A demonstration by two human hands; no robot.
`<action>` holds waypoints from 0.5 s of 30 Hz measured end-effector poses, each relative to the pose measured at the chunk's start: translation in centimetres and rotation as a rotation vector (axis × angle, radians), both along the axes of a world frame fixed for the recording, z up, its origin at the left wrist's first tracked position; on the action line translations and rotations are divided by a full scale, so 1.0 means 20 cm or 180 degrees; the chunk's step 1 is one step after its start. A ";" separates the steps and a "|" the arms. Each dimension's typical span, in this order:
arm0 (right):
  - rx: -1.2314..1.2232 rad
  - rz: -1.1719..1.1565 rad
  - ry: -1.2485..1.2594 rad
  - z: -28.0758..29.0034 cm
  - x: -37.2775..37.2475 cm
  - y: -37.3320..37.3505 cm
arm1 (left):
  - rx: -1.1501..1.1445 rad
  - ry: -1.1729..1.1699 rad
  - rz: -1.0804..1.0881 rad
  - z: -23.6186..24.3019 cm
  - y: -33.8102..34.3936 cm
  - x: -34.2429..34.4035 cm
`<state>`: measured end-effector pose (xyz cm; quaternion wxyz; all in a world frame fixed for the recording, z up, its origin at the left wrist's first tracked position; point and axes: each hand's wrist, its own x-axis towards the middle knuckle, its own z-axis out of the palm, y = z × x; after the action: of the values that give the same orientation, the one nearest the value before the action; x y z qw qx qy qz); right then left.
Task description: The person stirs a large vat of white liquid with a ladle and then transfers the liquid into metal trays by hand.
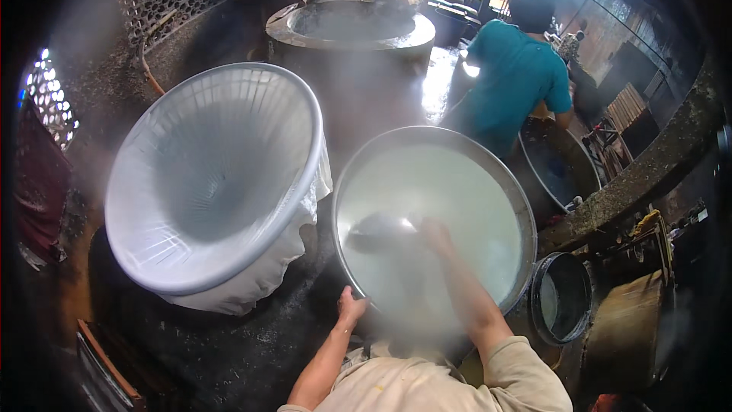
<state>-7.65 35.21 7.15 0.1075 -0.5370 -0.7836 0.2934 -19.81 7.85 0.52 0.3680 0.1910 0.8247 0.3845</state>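
Steam-hazed workshop, dark sooty stone counter (229,343) with round openings and a perforated wall behind. Right hand (435,235) reaches over the large round metal vat of milky white liquid (457,183), fingers closed around the handle of a dark ladle (379,230); the ladle's bowl lies just left of the hand, at the liquid's surface, partly blurred by steam. Left hand (351,307) rests on the near rim of the same vat, below and left of the right hand, fingers bent over the edge; whether it presses or only touches, cannot tell. Further left of both hands, a big white plastic slatted basket (206,175) sits tilted, lined with a white cloth (252,282) that hangs over its lower rim. Right of the right forearm, a small dark metal bucket (562,297) stands low beside the vat, and a brown rounded vessel (625,336) just beyond it. Beyond the vat, a second steaming round vat (351,27) is set in the counter. To the far right, another person in a teal shirt (515,76) stands facing away, bent over a dark basin (560,168).
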 end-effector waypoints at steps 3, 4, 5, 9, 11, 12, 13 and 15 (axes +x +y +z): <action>0.0308 0.0381 -0.1018 -0.05 0.07 -0.08 | -0.0062 -0.0083 0.0087 -0.01 -0.02 -0.02; 0.0309 0.0405 -0.0976 -0.11 0.17 -0.09 | 0.0020 -0.0044 0.0081 0.01 -0.02 0.00; 0.0299 0.0380 -0.0994 -0.17 0.28 -0.10 | 0.0014 -0.0062 0.0054 0.02 0.01 0.01; 0.0327 0.0304 -0.0644 -0.31 0.57 -0.18 | 0.0122 0.0018 0.0037 -0.08 -0.02 0.00; 0.0460 0.0321 -0.0817 -0.22 0.70 -0.25 | 0.0193 -0.0308 0.0001 -0.17 -0.03 -0.02; 0.0192 0.0141 -0.0862 -0.16 0.75 -0.29 | 0.0157 -0.0495 0.0091 -0.22 -0.04 -0.03; -0.0071 -0.0043 -0.0900 -0.12 0.80 -0.31 | 0.0154 -0.0486 0.0104 -0.26 -0.04 -0.04; -0.0026 0.0014 -0.1020 -0.11 0.96 -0.34 | 0.0224 -0.0554 0.0241 -0.33 -0.04 -0.04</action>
<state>11.46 28.37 5.02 -0.0218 -0.5757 -0.7907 0.2073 -20.56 7.07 -6.06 0.4166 0.1384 0.7823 0.4420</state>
